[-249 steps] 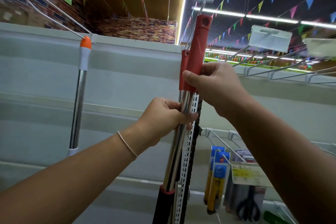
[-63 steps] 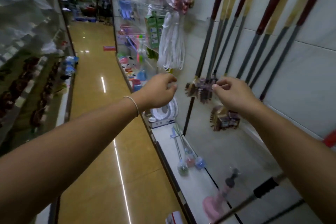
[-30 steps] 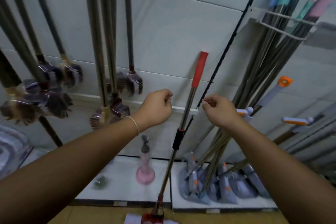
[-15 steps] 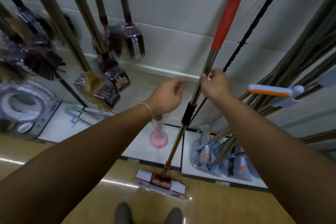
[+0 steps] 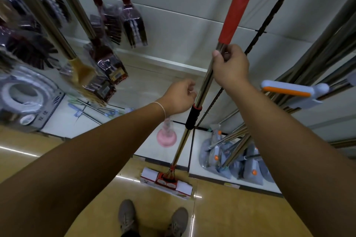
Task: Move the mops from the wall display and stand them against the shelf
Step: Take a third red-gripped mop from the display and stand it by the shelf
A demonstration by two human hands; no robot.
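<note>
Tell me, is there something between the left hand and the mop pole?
Nothing visible. The left hand is beside the mop pole, just above its black collar. The right hand grips the pole higher up.

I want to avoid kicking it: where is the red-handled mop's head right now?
In the head view, the mop head lies on the yellow floor at lower centre, just ahead of the person's shoes and before the white base shelf.

Since half a second ago, the right hand [image 5: 230, 67] has closed fully around the steel shaft of the red-gripped, white-headed flat mop [image 5: 207, 81], just below the red grip. The left hand [image 5: 180, 98], loosely curled, has dropped lower beside the shaft, near its black collar.
</note>
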